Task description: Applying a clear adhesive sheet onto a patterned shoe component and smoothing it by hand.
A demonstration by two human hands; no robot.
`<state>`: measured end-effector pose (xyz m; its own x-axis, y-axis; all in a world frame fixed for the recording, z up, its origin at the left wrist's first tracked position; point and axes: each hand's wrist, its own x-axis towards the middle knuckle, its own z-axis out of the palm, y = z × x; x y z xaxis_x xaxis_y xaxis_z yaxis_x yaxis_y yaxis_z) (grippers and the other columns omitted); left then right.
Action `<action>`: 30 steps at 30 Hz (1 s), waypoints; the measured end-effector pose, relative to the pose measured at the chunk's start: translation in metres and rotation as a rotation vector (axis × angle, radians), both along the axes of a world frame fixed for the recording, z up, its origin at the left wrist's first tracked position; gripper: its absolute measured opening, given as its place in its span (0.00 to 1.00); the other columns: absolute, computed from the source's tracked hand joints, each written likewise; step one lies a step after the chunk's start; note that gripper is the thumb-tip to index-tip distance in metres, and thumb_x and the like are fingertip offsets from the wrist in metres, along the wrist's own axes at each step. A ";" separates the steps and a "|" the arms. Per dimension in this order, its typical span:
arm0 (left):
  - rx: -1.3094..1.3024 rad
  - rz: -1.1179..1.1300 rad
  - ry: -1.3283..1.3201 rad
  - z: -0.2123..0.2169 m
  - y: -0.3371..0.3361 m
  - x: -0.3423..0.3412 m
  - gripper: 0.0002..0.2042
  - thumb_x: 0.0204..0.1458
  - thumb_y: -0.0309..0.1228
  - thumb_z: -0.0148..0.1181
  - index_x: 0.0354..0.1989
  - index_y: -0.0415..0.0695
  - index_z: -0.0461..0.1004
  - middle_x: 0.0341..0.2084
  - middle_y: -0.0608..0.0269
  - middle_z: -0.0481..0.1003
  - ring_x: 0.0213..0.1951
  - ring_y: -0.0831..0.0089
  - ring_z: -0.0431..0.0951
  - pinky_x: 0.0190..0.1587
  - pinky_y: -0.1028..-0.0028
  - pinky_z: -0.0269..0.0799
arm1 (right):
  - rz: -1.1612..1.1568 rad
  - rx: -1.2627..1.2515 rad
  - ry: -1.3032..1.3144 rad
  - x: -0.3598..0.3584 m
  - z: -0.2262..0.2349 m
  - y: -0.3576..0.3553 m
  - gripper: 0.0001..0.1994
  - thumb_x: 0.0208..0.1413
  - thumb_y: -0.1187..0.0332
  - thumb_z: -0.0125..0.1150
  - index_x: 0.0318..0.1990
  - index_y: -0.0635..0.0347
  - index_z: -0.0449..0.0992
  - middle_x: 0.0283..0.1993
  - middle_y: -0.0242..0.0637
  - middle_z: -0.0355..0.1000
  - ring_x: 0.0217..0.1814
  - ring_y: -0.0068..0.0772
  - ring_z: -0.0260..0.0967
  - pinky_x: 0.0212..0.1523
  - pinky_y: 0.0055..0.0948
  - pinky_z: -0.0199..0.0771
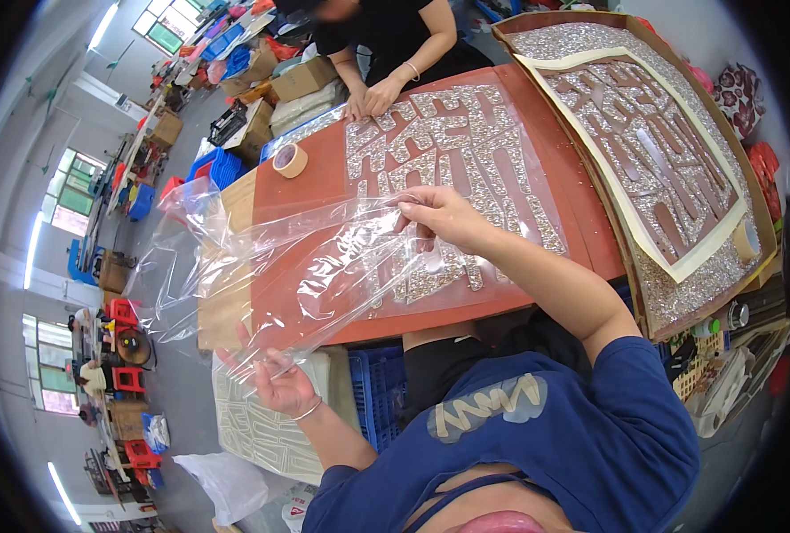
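Note:
A large sheet of clear plastic film (324,266) stretches between my hands, wrinkled and shiny, with its loose end trailing off past the table's left side. My right hand (444,218) pinches its far right edge above the table. Lower left, my left hand (281,384) has the near edge at its loosely spread, partly curled fingers. Beneath and right of the film, a panel of glittery cut-out shapes (466,169) lies on the reddish-brown table (297,298). Part of that panel shows only through the film.
A tape roll (290,161) rests at the table's far left. Across the table, another person's hands (373,99) touch the panel's far edge. At right, a tray of glitter (572,40) holds a cream-framed stencil (670,262) and another tape roll (746,240). Blue crate (379,391) below.

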<state>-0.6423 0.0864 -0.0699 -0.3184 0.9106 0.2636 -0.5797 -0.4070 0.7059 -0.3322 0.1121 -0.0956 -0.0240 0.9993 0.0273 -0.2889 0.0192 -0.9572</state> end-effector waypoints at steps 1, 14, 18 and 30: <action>0.085 -0.129 0.103 -0.004 0.003 -0.004 0.33 0.53 0.27 0.47 0.68 0.53 0.44 0.65 0.46 0.51 0.20 0.80 0.64 0.22 0.82 0.64 | -0.029 -0.005 0.010 0.005 -0.003 -0.004 0.15 0.61 0.68 0.48 0.51 0.66 0.70 0.33 0.36 0.73 0.20 0.18 0.65 0.20 0.20 0.69; 0.027 -0.165 0.204 -0.002 0.014 0.018 0.34 0.55 0.27 0.45 0.69 0.55 0.39 0.66 0.48 0.49 0.20 0.79 0.65 0.23 0.80 0.65 | -0.154 -0.020 0.047 0.026 -0.037 -0.025 0.14 0.61 0.67 0.49 0.50 0.65 0.71 0.31 0.36 0.73 0.18 0.19 0.67 0.17 0.20 0.68; 0.115 -0.367 0.206 0.015 0.043 0.035 0.31 0.56 0.27 0.43 0.68 0.56 0.41 0.65 0.46 0.50 0.26 0.77 0.69 0.26 0.78 0.69 | -0.197 -0.048 0.007 0.055 -0.028 -0.021 0.14 0.62 0.66 0.49 0.51 0.62 0.72 0.29 0.32 0.71 0.19 0.17 0.64 0.19 0.19 0.66; -0.081 -0.495 0.302 0.005 0.052 0.145 0.17 0.57 0.30 0.46 0.54 0.37 0.65 0.36 0.58 0.78 0.31 0.74 0.78 0.25 0.79 0.69 | -0.453 -0.117 -0.012 0.148 -0.047 -0.086 0.14 0.61 0.67 0.50 0.49 0.66 0.72 0.30 0.31 0.70 0.21 0.17 0.65 0.21 0.17 0.67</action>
<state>-0.4970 0.1387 -0.0652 0.2286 0.9528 0.1998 -0.4553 -0.0768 0.8870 -0.1844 0.0263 -0.1428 0.4160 0.9055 -0.0833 -0.2649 0.0330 -0.9637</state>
